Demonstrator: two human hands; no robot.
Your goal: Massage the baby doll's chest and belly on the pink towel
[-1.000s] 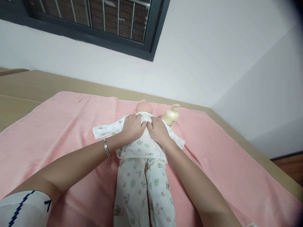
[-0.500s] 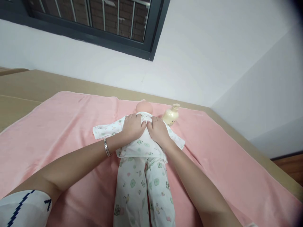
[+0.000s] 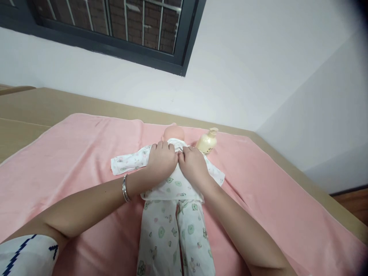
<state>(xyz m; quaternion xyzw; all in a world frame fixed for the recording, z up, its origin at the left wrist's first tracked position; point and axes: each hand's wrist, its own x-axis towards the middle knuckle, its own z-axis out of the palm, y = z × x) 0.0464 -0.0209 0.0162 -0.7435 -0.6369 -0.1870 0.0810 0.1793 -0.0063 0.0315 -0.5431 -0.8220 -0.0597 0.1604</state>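
A doll [image 3: 174, 133] lies on a pink cloth [image 3: 94, 145], its head toward the wall. It wears a white printed top [image 3: 178, 186] and matching trousers [image 3: 162, 230]. On the upper chest, my left hand [image 3: 163, 161] has its fingers curled into the top's fabric. Close beside it, my right hand [image 3: 194, 163] also pinches the top just below the neckline, the two thumbs almost touching. The cloth between the fingers is bunched, and the fingertips are partly hidden.
A cream pump bottle [image 3: 207, 142] leans beside the doll's shoulder on the right. The tan bed surface [image 3: 86, 103] shows around the cloth. Behind it rise a white wall [image 3: 230, 76] and a dark-framed window [image 3: 184, 57].
Both hands have curled their fingers more tightly on the top near the neck, where the fabric is now gathered. The left wrist has shifted slightly left and down.
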